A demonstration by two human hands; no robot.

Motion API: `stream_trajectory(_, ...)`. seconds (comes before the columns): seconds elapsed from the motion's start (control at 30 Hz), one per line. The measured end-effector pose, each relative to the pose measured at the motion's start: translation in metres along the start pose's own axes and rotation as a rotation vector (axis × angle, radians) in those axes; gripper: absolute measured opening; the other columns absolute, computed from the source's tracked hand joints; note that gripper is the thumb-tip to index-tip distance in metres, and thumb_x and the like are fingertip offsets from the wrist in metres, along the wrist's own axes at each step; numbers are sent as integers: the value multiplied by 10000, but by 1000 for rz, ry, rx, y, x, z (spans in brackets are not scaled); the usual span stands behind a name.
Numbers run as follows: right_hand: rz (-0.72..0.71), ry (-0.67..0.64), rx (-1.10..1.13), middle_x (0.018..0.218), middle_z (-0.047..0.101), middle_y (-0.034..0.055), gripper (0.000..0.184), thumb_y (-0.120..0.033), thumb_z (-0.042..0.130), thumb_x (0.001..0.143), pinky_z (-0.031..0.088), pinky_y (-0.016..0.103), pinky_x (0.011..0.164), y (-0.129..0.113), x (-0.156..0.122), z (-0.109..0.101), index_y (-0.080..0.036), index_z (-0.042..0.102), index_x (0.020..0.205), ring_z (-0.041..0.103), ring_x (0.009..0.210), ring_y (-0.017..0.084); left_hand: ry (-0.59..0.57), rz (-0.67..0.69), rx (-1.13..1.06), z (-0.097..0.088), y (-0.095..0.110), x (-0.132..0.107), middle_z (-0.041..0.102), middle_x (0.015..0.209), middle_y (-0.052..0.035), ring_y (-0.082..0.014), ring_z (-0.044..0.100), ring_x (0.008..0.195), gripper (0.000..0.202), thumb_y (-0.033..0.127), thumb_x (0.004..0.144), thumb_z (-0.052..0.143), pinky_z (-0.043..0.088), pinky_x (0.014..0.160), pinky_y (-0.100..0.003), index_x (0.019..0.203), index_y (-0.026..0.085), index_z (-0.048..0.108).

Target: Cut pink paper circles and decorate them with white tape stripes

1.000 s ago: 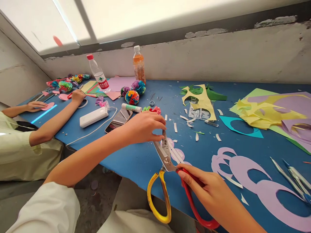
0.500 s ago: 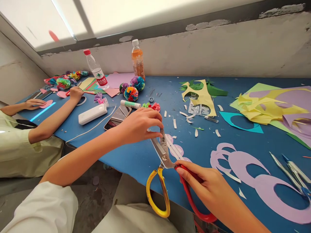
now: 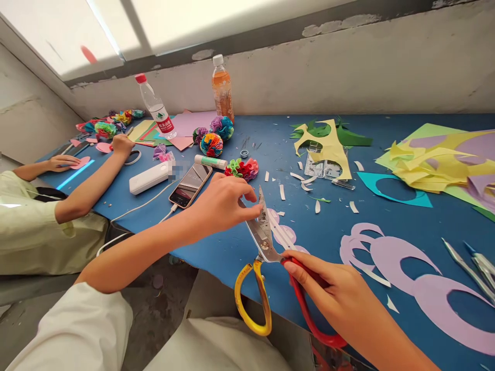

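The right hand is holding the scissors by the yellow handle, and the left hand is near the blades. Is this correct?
Not quite: the colour is wrong. The head view shows the right hand holding the scissors by the red handle, not the yellow one. The left hand is near the blades, as you say.

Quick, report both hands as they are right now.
Left hand: partly curled at the blades of the scissors; whether it grips anything cannot be told.
Right hand: closed, holding the scissors by the red handle.

Left hand [image 3: 227,200] curls inward; right hand [image 3: 331,288] grips.
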State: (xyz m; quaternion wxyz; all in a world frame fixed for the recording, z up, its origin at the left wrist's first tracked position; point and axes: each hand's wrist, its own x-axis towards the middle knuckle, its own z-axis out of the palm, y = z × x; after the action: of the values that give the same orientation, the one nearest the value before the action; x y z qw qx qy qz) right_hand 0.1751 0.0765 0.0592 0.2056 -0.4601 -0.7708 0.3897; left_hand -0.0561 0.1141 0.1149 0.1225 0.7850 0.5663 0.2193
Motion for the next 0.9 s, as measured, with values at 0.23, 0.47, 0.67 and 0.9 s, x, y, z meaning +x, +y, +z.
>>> stream_trajectory(0.23, -39, 42, -24, 611, 703, -23, 387, -488, 429, 921, 453, 211, 422, 1, 0, 1, -254, 737, 904, 566, 448, 117, 40, -93, 76, 6, 15, -3, 722, 798, 10, -167, 564, 809, 165, 277, 804, 629, 274, 841, -419, 677, 207, 709)
stream_trajectory(0.47, -22, 31, -11, 646, 719, 5, 393, -484, 425, 921, 465, 226, 438, -5, -1, -1, -247, 738, 923, 604, 485, 140, 172, -76, 35, 17, 12, -8, 725, 807, 20, -164, 539, 803, 207, 242, 822, 569, 263, 838, -432, 676, 224, 715)
stream_trajectory(0.67, -33, 25, 8, 606, 696, -9, 370, -457, 418, 926, 465, 237, 448, -6, -1, -1, -248, 720, 881, 585, 469, 139, 159, -92, -15, 10, 11, -14, 734, 852, 12, -182, 545, 841, 221, 328, 864, 586, 256, 865, -458, 726, 239, 734)
stream_trajectory(0.9, -26, 19, -14, 611, 693, -6, 365, -433, 419, 932, 461, 232, 465, -2, -3, 1, -236, 726, 923, 594, 492, 137, 128, -171, -57, 12, 17, -10, 735, 817, 19, -187, 547, 840, 179, 297, 816, 615, 266, 873, -471, 685, 223, 713)
